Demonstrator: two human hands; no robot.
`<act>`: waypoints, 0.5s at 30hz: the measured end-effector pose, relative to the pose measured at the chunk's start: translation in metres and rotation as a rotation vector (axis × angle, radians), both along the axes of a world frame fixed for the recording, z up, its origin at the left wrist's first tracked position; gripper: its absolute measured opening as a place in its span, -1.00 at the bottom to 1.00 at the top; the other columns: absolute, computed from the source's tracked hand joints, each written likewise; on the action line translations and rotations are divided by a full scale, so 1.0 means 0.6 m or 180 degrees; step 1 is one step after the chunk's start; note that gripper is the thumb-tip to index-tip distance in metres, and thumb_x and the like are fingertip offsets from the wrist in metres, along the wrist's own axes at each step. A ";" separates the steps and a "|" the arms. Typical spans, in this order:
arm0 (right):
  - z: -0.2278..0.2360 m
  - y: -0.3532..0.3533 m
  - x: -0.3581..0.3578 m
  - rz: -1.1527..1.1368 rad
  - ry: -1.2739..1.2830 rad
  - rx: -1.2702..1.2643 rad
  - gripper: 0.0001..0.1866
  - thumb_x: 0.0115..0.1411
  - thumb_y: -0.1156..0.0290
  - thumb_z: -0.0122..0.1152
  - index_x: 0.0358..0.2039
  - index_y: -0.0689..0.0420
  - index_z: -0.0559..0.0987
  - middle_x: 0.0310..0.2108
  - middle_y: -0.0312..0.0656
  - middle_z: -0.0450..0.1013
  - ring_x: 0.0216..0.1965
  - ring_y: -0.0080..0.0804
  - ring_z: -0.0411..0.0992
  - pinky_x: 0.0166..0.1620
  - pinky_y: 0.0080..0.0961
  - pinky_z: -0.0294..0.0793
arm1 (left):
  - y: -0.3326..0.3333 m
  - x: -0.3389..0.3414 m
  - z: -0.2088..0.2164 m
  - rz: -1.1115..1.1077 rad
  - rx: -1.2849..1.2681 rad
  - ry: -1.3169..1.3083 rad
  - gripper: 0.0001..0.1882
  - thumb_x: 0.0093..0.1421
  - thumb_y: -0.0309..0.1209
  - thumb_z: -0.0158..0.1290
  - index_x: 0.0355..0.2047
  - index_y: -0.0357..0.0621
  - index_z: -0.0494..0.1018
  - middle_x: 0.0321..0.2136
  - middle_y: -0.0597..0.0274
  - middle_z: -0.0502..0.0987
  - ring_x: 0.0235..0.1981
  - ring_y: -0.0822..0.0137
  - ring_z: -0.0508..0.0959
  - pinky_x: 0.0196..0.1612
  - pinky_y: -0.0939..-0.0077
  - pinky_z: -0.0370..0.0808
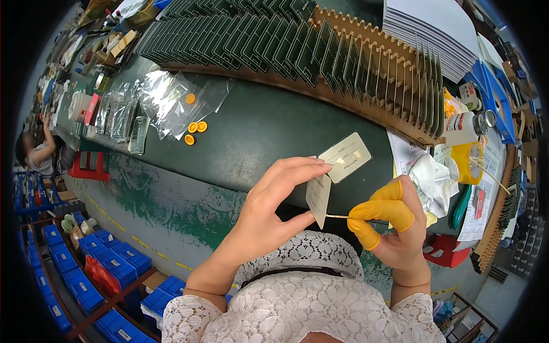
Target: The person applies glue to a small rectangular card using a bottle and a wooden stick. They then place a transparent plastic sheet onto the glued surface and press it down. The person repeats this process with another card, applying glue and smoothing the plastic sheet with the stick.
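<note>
My left hand (260,214) pinches a small pale rectangular plate (318,201) by its edges, between thumb and fingertips, tilted nearly upright above the table's near edge. Yellow finger cots cover the thumb and some fingers of my right hand (400,223). A thin stick (337,216) is pinched in that hand, its tip at the plate's lower right edge; whether it touches cannot be made out. Just beyond my left fingertips, a second pale plate (350,156) with rounded corners and small shiny patches lies flat on the green tabletop (257,126).
A long brown slotted rack (366,111) of several dark green plates spans the back. Clear plastic bags (171,106) and rolled yellow finger cots (193,127) lie left. At right stand a white cloth (430,178), a yellow cup (464,164) with sticks, and a bottle (461,127).
</note>
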State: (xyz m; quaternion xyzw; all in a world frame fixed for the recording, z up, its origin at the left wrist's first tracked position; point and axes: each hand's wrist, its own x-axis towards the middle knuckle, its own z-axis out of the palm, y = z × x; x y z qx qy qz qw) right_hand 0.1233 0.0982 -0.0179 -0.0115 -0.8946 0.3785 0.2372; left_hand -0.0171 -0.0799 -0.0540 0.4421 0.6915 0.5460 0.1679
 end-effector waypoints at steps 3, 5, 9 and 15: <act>0.000 0.001 -0.002 0.0063 0.0004 0.0046 -0.67 -0.12 0.47 0.58 -0.32 0.08 0.63 -0.44 -0.26 0.41 -0.45 -0.29 0.31 -0.36 -0.38 0.20 | 0.000 0.000 0.000 0.0003 0.0015 -0.0004 -0.33 -0.12 -0.52 0.44 0.08 -0.20 0.51 0.07 0.06 0.56 0.13 0.08 0.53 0.20 0.26 0.43; -0.001 0.002 -0.003 0.0079 0.0005 0.0055 -0.67 -0.13 0.47 0.58 -0.32 0.08 0.62 -0.44 -0.26 0.41 -0.45 -0.28 0.31 -0.36 -0.38 0.20 | 0.000 0.000 0.000 0.0005 0.0025 0.0005 -0.33 -0.12 -0.52 0.44 0.07 -0.20 0.51 0.07 0.06 0.56 0.13 0.08 0.53 0.20 0.26 0.43; -0.003 0.002 -0.004 0.0004 -0.0010 0.0007 -0.67 -0.13 0.47 0.58 -0.32 0.08 0.62 -0.44 -0.26 0.41 -0.45 -0.28 0.31 -0.36 -0.38 0.20 | 0.000 0.000 -0.001 0.0010 0.0036 0.0032 -0.33 -0.12 -0.52 0.44 0.07 -0.20 0.51 0.07 0.06 0.56 0.13 0.08 0.53 0.19 0.27 0.43; -0.002 0.001 -0.002 -0.0009 -0.0017 -0.0030 -0.67 -0.14 0.47 0.57 -0.32 0.07 0.63 -0.44 -0.26 0.42 -0.44 -0.28 0.31 -0.35 -0.37 0.21 | 0.000 0.001 0.000 0.0006 0.0039 0.0021 -0.34 -0.11 -0.51 0.44 0.07 -0.20 0.51 0.07 0.06 0.56 0.13 0.09 0.53 0.20 0.27 0.43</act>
